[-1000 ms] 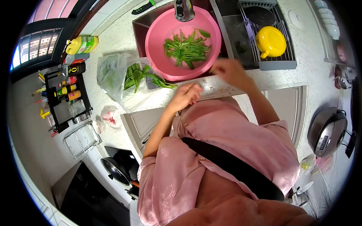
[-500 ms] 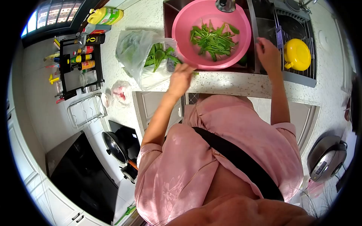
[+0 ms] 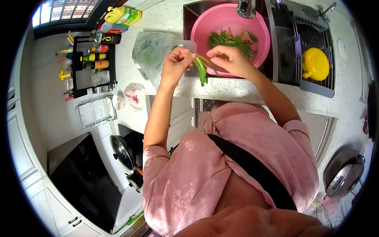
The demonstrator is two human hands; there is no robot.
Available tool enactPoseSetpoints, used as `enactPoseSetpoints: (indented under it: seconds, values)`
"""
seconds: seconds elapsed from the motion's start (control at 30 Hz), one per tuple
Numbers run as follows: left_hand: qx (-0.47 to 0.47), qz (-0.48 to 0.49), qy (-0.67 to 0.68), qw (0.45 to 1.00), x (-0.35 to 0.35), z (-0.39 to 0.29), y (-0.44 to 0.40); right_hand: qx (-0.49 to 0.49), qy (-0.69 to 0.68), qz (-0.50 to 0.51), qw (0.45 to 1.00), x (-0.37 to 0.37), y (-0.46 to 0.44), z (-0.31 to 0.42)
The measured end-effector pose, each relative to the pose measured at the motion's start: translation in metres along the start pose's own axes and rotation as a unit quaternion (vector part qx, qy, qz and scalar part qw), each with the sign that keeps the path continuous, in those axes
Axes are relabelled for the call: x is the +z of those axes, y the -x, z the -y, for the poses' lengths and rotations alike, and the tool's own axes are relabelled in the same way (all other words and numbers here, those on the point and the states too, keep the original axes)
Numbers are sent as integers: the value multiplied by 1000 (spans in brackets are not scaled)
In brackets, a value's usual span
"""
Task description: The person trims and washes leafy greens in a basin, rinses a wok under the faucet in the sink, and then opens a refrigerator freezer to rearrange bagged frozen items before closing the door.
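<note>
My left hand (image 3: pixel 177 65) is closed on a green leafy stem (image 3: pixel 202 72), whose leaves hang over the counter edge in front of the basin. Close to the right of it, my right hand (image 3: pixel 231 61) has its fingers bent near the stem's thin end; whether they touch it is unclear. Behind the hands, a pink basin (image 3: pixel 200 29) sits in the sink with cut greens (image 3: pixel 233 41) inside. A clear plastic bag (image 3: pixel 152 51) of greens lies left of the basin, partly covered by my left hand.
The faucet (image 3: pixel 246 8) overhangs the basin. A yellow pot (image 3: pixel 316 64) sits on the rack at the right. A yellow bottle (image 3: pixel 123 15) stands at the back left, and a small bag with red bits (image 3: pixel 134 96) lies on the left counter.
My left hand has risen from beside the bag with a green stem in it. My right hand has moved left from the sink divider to the stem. The view has shifted slightly.
</note>
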State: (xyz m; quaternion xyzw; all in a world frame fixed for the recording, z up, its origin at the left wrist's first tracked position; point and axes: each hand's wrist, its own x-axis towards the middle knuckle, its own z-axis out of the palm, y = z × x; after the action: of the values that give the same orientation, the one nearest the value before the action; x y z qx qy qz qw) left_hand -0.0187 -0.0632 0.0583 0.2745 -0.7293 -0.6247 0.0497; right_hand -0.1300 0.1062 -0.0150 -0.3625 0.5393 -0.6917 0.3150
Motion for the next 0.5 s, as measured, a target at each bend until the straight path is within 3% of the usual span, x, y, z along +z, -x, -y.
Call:
enactPoseSetpoints:
  seconds: [0.13, 0.27, 0.43, 0.5]
  values:
    - [-19, 25, 57, 998, 15, -6, -2, 54, -80, 97, 991, 5, -23, -3]
    - [-55, 63, 4, 996, 14, -4, 1, 53, -61, 88, 993, 0, -21, -2]
    - [-62, 108, -94, 988, 17, 7, 2, 62, 129, 96, 985, -3, -13, 12]
    - [-17, 57, -151, 987, 25, 12, 4, 39, 189, 78, 978, -2, -12, 7]
